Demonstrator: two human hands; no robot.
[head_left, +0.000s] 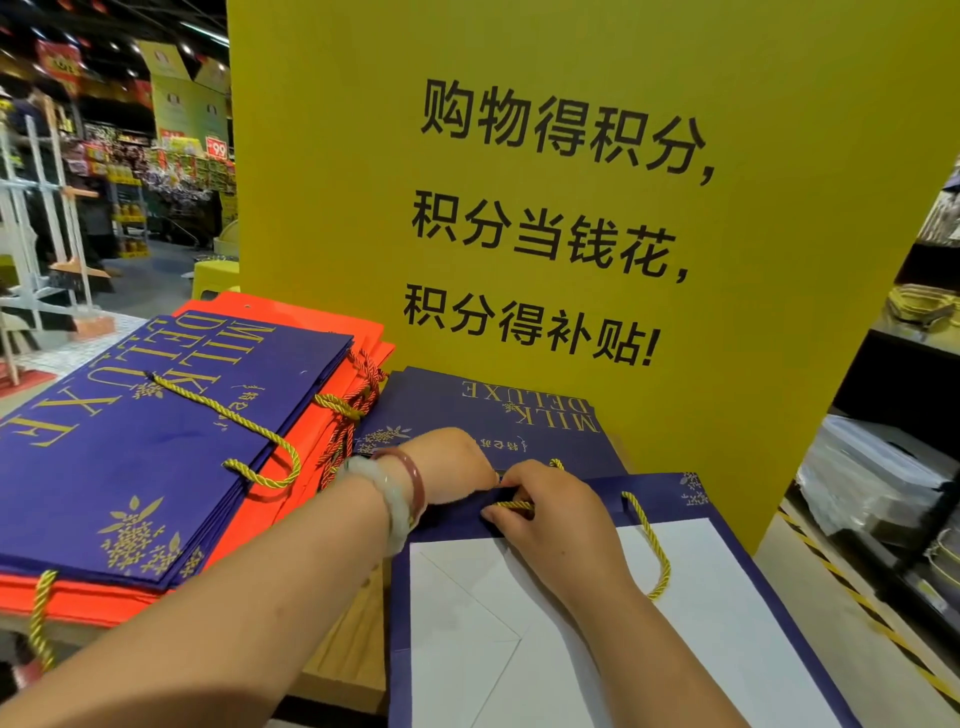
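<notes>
arms: bare, sleeveless | left wrist: pale bangle | reddish bangle

cam: head-worn | faces: forward and down | range: close over paper bag | single view

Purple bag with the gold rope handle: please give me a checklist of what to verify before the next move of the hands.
1. Right hand pinches the gold rope handle at the top edge of the purple bag: ok.
2. Left hand grip on that edge: fingers hidden, cannot tell.
3. Rope end seated in its hole: covered by fingers, cannot tell.
4. Handle loop lies free on the white panel, untangled: ok.
5. Stack of bags at the left lies apart from the purple bag: ok.
</notes>
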